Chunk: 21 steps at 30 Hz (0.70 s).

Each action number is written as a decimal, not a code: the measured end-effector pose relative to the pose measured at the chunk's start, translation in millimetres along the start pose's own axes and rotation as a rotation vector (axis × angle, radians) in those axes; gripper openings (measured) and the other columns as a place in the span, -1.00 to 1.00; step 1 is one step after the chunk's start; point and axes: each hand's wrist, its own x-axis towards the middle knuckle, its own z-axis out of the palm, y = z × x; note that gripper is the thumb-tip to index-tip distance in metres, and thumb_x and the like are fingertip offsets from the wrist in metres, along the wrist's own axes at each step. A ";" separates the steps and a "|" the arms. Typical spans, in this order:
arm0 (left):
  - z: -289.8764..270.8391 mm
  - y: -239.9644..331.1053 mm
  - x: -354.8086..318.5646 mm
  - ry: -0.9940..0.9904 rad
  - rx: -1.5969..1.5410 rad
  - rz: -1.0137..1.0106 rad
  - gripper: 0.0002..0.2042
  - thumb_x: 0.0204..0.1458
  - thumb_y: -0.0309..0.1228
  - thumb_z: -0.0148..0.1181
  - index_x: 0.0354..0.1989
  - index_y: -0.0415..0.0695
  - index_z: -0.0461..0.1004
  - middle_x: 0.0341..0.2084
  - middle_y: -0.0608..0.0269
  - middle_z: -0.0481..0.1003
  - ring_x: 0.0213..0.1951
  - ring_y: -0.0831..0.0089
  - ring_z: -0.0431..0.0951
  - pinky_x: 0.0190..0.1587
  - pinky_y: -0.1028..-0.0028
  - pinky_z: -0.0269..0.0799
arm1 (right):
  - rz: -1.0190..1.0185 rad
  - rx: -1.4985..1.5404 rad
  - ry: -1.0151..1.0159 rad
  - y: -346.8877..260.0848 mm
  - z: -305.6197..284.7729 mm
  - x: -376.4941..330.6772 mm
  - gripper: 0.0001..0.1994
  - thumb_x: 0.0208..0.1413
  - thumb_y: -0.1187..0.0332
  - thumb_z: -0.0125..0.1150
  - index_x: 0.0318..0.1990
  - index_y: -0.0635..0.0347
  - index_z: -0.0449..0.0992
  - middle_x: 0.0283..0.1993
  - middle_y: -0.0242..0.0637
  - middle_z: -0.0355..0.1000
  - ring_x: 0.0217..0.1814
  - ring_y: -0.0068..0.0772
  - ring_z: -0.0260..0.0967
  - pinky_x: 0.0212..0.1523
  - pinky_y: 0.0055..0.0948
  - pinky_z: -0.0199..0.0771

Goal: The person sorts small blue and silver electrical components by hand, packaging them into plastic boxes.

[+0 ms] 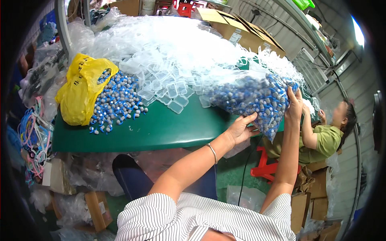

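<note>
While the L hand (242,129) is clamped on the lower edge of a clear bag (245,98), thumb on the near side, the R hand (294,105) grips the same bag's R side; its fingertips are partly hidden, so how far they wrap round is hard to tell. Bag's full of small blue & grey pieces, held at the R end of the green tabletop (177,130), low corner down by the front edge. More of the same pieces lie in a loose pile (118,100) on the L, right beside a yellow bag (78,94). Btwn pile & clear bag: lots of clear plastic boxes (171,90), scattered up front, heaped behind. White cords (277,62) sit past the clear bag, w/ an open cardboard box (241,32) at the back. Co-worker (326,138) in a green top is off to the R, nr a red stool (263,168).
</note>
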 end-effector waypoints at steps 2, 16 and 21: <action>1.6 3.7 0.0 -0.031 -0.029 0.010 -0.65 0.08 -0.21 0.25 0.02 0.05 0.39 -0.02 0.33 0.39 0.01 0.29 0.38 0.05 0.14 0.31 | -0.019 -0.044 -0.006 -2.0 10.4 3.0 -0.78 0.15 0.53 0.15 -0.04 0.30 0.41 -0.13 -0.24 0.50 -0.18 -0.48 0.49 -0.15 -0.51 0.53; 17.6 10.0 13.4 0.014 -0.142 0.050 -0.41 0.05 -0.09 0.25 0.20 0.00 0.19 0.10 0.21 0.30 0.14 0.22 0.28 0.22 0.14 0.22 | 0.085 -0.147 -0.096 -2.5 48.8 13.4 -0.67 0.24 0.36 0.08 0.10 0.31 0.37 0.00 -0.25 0.42 -0.03 -0.53 0.38 -0.02 -0.51 0.42; 20.1 13.5 15.8 0.035 -0.193 0.108 -0.48 -0.01 -0.07 0.31 0.08 -0.01 0.33 0.01 0.25 0.37 0.04 0.27 0.38 0.12 0.19 0.34 | 0.097 -0.477 -0.093 5.0 32.2 19.9 -0.63 0.19 0.32 0.17 0.10 0.31 0.40 0.02 -0.27 0.40 -0.08 -0.60 0.35 -0.08 -0.58 0.38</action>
